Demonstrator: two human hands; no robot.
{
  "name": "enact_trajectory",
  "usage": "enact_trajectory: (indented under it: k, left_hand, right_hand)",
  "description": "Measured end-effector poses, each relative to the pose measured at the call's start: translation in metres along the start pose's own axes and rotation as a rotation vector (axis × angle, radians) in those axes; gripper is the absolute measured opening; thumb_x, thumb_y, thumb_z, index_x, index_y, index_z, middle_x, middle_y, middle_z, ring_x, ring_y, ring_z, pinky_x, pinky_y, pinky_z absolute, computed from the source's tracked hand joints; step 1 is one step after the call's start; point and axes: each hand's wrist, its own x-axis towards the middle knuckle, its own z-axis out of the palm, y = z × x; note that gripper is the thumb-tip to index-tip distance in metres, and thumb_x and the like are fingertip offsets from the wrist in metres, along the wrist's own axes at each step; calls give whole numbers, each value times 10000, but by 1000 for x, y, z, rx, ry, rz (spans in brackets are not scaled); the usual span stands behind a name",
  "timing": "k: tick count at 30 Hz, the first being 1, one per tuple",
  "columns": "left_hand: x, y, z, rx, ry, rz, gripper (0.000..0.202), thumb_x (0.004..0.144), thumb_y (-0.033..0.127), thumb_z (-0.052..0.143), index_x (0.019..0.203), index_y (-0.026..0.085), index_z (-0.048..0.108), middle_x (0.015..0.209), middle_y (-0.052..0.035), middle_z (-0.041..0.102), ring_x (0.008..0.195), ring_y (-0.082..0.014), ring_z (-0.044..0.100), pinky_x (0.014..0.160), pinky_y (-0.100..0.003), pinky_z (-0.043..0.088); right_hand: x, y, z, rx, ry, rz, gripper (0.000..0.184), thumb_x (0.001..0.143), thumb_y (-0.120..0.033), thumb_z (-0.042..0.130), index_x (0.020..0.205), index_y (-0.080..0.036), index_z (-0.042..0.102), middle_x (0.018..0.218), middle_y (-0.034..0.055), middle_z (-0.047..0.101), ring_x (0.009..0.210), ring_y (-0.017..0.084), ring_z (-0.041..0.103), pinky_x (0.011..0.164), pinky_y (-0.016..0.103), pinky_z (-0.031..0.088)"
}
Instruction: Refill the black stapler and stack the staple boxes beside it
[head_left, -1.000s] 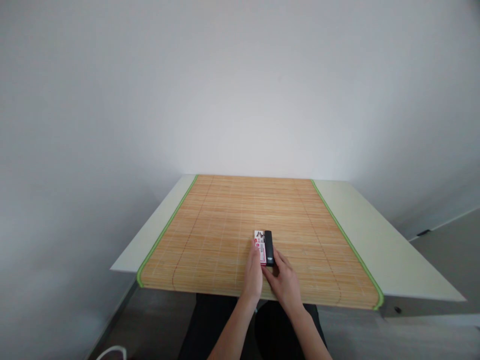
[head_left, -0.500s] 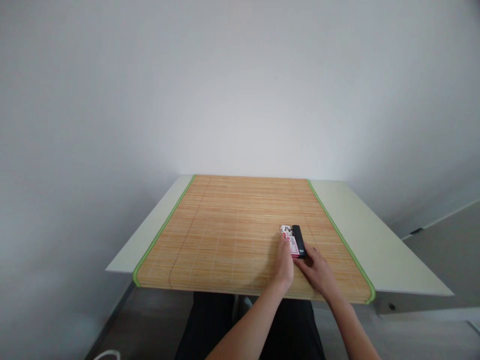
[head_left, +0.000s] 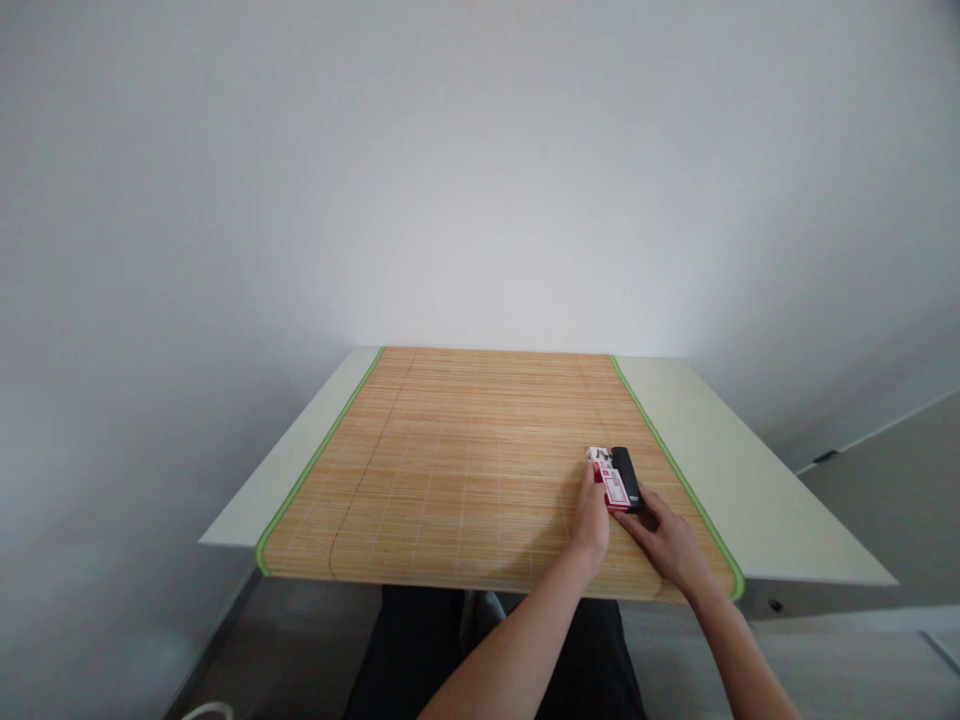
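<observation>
On the right part of the bamboo mat (head_left: 465,450), a small white and pinkish-red box (head_left: 615,488) lies side by side with a slim black case (head_left: 626,478); what either contains cannot be seen. My left hand (head_left: 592,515) presses along the box's left side, its fingers together and partly hidden. From the right and near side, my right hand (head_left: 667,535) grips the black case, thumb at the near end and fingers at its right edge. The two things are held snugly between my hands.
Green trim (head_left: 319,455) edges the mat, which covers the middle of a white table (head_left: 735,450). A plain wall (head_left: 480,200) rises behind the table. My legs (head_left: 412,640) are under its front edge, and a pale cabinet (head_left: 900,510) stands at the right.
Both hands have slid to the right across the mat, and the box and black case have moved with them. The camera view has shifted slightly.
</observation>
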Motion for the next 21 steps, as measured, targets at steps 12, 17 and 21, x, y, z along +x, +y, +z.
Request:
enact_trajectory:
  k: [12,17,21]
  left_hand:
    - [7,-12,-14,-30,-19,57,615,888,227,452,1501,245,507,1531,-31,553,1435,-237,491,1231,-404,347]
    - [-13,-16,-46,61,90,-41,626,940,349,545,1547,248,428,1617,-99,430,1497,-274,408,1240,-431,330]
    - [-48,5,-112,292,111,142,565,963,343,544,1520,300,461,1544,-103,511,1408,-281,511,1188,-467,396]
  right_hand:
    - [0,-3,2,39,1,-15,630,867,-552,641,1421,-256,597,1427,99,642,1316,323,600,1135,505,451]
    - [-3,-4,-3,46,49,68,853,801,-591,721,1541,-253,465,1536,103,543,1403,334,528,1189,521,407]
    - [-15,-33,-17,70,217,66,749,871,-566,654,1541,-293,459,1568,65,509,1457,309,465,1228,504,364]
